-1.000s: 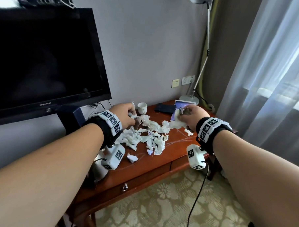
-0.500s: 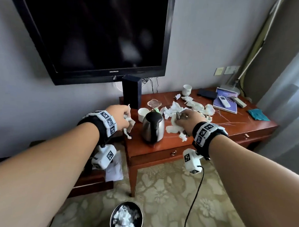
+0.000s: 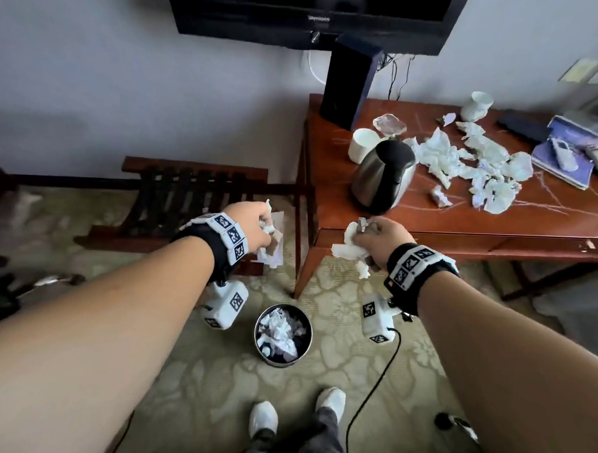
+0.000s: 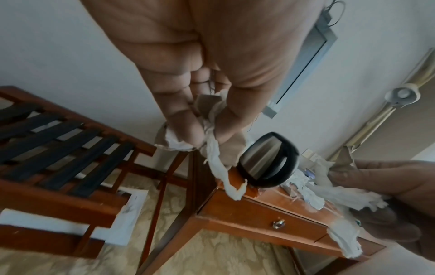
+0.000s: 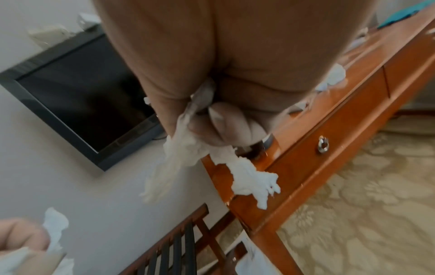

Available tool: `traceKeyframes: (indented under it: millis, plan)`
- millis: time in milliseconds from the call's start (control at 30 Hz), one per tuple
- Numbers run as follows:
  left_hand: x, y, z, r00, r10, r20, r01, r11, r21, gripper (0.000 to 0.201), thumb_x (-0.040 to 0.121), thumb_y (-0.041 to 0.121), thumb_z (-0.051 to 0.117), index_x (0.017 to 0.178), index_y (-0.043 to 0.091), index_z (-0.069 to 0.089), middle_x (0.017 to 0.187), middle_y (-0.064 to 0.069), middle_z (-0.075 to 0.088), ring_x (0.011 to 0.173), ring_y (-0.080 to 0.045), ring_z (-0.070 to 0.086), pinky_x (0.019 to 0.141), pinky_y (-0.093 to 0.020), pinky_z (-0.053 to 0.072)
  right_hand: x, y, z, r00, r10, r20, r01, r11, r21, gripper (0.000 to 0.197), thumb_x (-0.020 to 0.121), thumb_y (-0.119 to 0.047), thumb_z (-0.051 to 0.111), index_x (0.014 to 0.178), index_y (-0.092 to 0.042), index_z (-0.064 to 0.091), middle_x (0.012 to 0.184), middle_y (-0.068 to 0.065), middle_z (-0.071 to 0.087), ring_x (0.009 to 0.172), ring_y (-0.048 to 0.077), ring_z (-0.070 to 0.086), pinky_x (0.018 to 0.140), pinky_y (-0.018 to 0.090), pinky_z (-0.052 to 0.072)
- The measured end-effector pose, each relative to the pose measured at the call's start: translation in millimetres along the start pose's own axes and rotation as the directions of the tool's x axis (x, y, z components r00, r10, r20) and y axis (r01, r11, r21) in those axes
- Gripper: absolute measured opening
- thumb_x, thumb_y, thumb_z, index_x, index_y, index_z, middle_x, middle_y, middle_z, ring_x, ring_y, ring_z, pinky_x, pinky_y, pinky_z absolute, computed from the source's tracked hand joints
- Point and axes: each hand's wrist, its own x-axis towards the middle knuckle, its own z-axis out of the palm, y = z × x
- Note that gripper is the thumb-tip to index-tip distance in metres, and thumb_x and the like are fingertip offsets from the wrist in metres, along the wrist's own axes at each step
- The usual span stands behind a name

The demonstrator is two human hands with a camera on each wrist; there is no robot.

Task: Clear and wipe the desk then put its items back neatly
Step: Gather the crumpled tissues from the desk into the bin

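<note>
I see left hand (image 3: 253, 224) off the tabletop's (image 3: 462, 216) left end, fingers (image 4: 186, 126) curled around tissue wad (image 4: 212, 148) | right hand (image 3: 381, 240) at its front-left corner, fingers clutching torn tissue (image 3: 349, 250) | bin (image 3: 282, 335) on floor below the corner, holding tissues | kettle (image 3: 383, 177) beside more scraps (image 3: 481, 169) on tabletop

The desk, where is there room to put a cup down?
On the desk, the bare wood along the front edge, between the kettle and the drawer knob, is free. Behind that, crumpled tissues crowd the middle; the booklet with a remote fills the right end.
</note>
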Motion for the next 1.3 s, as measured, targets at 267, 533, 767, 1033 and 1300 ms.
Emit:
traceKeyframes:
  millis: [267,533,767,1033,1300]
  plan:
    - [8.0,-63.0,74.0,0.989,-0.118,0.085,0.122,0.991,-0.047,0.023,0.076,0.018,0.077,0.08,0.027,0.056,0.086,0.001,0.067,0.073,-0.019,0.065,0.062,-0.028,0.052,22.9,57.2,73.3,0.984,0.136,0.115,-0.142,0.989,0.04,0.021,0.089,-0.02,0.074,0.081,-0.019,0.056,0.061,0.001,0.058,0.043,0.017,0.054,0.048,0.03,0.046]
    - [23.4,-96.9,158.4,0.962,-0.231,0.144,0.25,0.959,-0.137,0.019,0.08,0.012,0.074,0.094,0.021,0.064,0.091,-0.003,0.071,0.081,-0.023,0.071,0.074,-0.037,0.06,53.7,115.5,146.3,0.925,0.306,0.227,-0.354,0.909,0.22,0.011,0.095,-0.02,0.069,0.098,-0.015,0.06,0.071,0.011,0.06,0.039,0.014,0.051,0.041,0.023,0.042]
    - [75.6,-141.5,286.7,0.943,-0.288,0.169,0.317,0.931,-0.182,0.016,0.083,0.02,0.073,0.096,0.023,0.065,0.086,0.003,0.068,0.077,-0.021,0.069,0.072,-0.033,0.057,108.3,214.9,235.1,0.833,0.486,0.265,-0.552,0.763,0.335,0.019,0.092,-0.017,0.073,0.085,-0.017,0.056,0.061,0.006,0.055,0.049,0.021,0.053,0.05,0.03,0.044]
    - [118.4,-212.4,455.6,0.911,-0.349,0.217,0.394,0.892,-0.221,0.02,0.088,0.021,0.072,0.106,0.022,0.065,0.094,0.001,0.06,0.076,-0.021,0.057,0.062,-0.025,0.036,173.2,345.9,336.5,0.771,0.557,0.31,-0.637,0.686,0.352,0.03,0.092,-0.013,0.074,0.078,-0.02,0.047,0.061,0.007,0.051,0.042,0.019,0.05,0.042,0.023,0.043]
    - [144.4,-253.8,530.6,0.901,-0.329,0.283,0.385,0.906,-0.175,0.038,0.093,0.015,0.066,0.131,0.021,0.059,0.112,-0.003,0.06,0.08,-0.017,0.058,0.059,-0.014,0.04,215.4,403.2,413.7,0.86,0.447,0.245,-0.481,0.871,0.102,0.006,0.098,-0.019,0.063,0.1,-0.022,0.058,0.078,0.001,0.064,0.05,0.011,0.06,0.053,0.023,0.054]
